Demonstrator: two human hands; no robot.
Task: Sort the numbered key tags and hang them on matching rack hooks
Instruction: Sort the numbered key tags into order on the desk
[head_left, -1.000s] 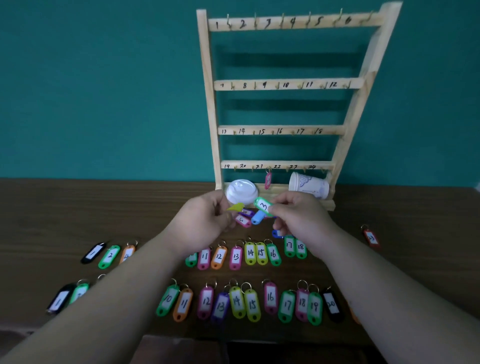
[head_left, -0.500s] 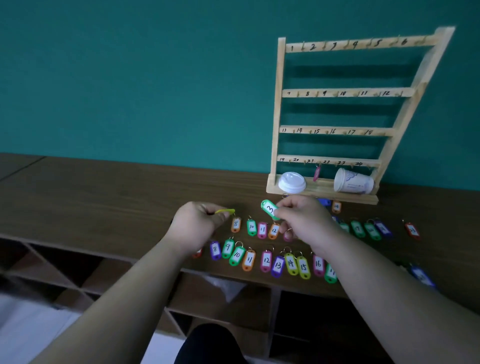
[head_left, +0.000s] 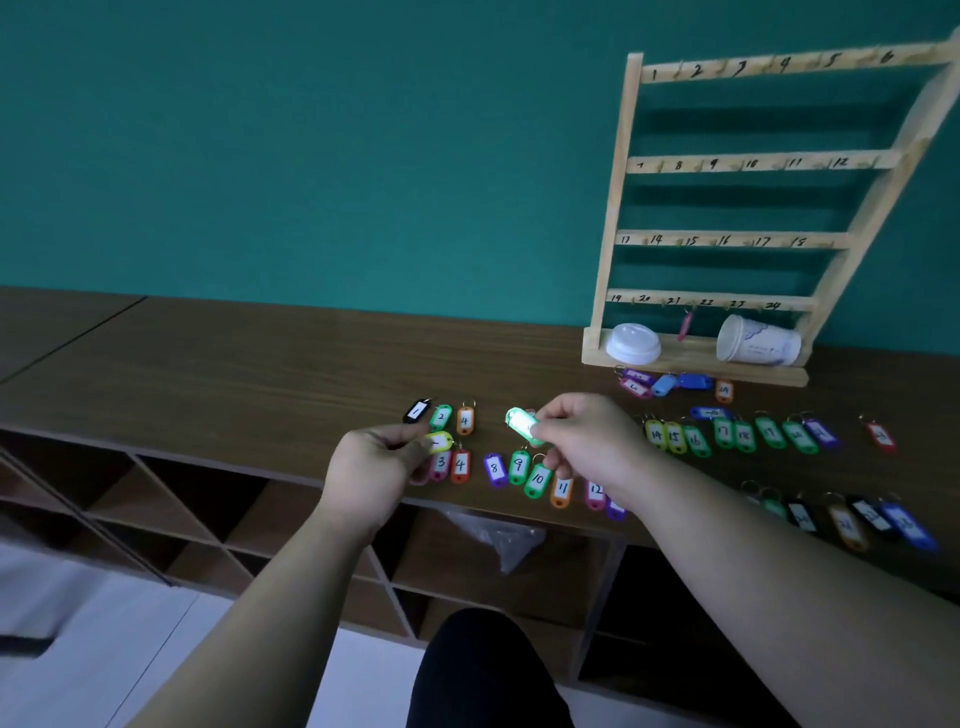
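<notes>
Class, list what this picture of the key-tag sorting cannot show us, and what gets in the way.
Head view only:
- Number on green tag in right hand: washed out by glare.
- Number on yellow tag in left hand: blurred, unreadable.
- Numbers on far-right tags: blurred.
- Top right corner of rack: cut by frame edge.

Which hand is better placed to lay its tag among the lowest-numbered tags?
Probably left: the left hand holds its yellow tag right among them; the right hand pinches its green tag farther right.

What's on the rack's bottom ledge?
A white lid at left, a paper cup on its side at right, a pink tag hanging between. Anything behind the lid or cup is covered.
</notes>
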